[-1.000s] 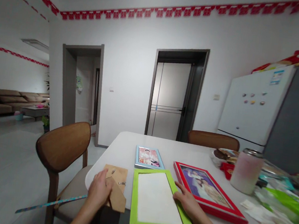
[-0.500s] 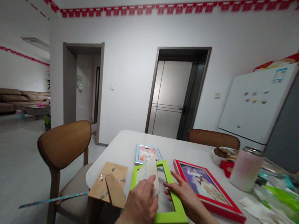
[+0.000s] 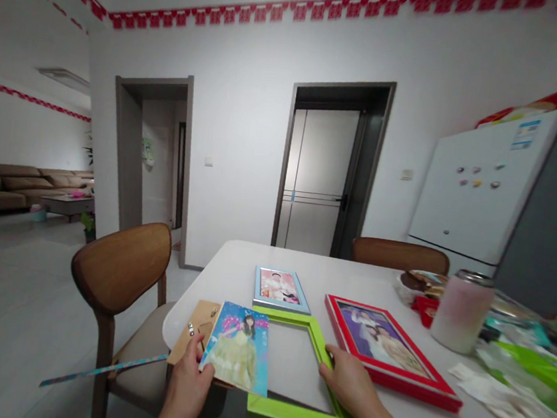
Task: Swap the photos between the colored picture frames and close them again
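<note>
A photo print of a figure in a pale yellow dress on a blue ground is pinched at its left edge by my left hand. It covers the left side of a lime green picture frame and part of a brown backing board with metal clips. My right hand is closed around the green frame's right side; the frame's opening shows the white tabletop. Right of it lies a red picture frame with a couple's photo. A light blue picture frame lies behind the green one.
The white table carries a pink-white jar, white tissues and a green plastic package at the right. A wooden chair stands left. A thin blue patterned strip extends past the table's left edge.
The sheet in my left hand has flipped from its pale back to its picture side and moved left, out over the backing board. My right hand has shifted slightly along the green frame's right side.
</note>
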A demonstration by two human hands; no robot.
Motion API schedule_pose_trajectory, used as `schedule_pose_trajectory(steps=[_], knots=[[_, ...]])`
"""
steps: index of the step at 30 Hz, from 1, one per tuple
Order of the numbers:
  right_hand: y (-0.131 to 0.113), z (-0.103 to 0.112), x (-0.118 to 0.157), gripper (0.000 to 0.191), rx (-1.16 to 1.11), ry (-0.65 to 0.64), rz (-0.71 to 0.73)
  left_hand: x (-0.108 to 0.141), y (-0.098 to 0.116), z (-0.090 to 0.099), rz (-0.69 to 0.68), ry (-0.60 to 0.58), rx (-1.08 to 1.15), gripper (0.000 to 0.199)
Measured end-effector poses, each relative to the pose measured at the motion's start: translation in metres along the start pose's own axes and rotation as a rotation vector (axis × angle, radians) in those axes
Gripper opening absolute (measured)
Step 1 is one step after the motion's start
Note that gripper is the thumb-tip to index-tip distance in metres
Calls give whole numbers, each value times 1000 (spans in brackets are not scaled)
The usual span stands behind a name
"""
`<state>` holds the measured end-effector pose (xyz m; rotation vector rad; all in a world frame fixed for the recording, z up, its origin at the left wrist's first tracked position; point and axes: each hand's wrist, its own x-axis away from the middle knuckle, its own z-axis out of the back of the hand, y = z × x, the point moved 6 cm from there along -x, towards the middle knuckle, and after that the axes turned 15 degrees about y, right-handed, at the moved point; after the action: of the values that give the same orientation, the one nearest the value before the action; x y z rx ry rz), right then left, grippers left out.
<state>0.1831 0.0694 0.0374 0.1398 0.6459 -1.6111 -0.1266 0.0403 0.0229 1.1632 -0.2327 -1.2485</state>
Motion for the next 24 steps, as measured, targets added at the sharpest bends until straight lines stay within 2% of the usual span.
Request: schedule_pose_trajectory(steps=[7,12,15,21,24], knots=[[-1,1,5,33,23,-21,0,6,12,0,-128,-120,-312,53],[-3,2,6,30,14,-10,0,10,25,3,-233,-109,-483,47],[-6,4,9,29,39,0,19,18,40,2,-348,-105,-445,47],[-19,9,15,33,60,87,121,37,59,-25,-519,-345,-330,60],[-21,5,17,36,47,89,147,41,57,-39,-560,-388,-302,60]])
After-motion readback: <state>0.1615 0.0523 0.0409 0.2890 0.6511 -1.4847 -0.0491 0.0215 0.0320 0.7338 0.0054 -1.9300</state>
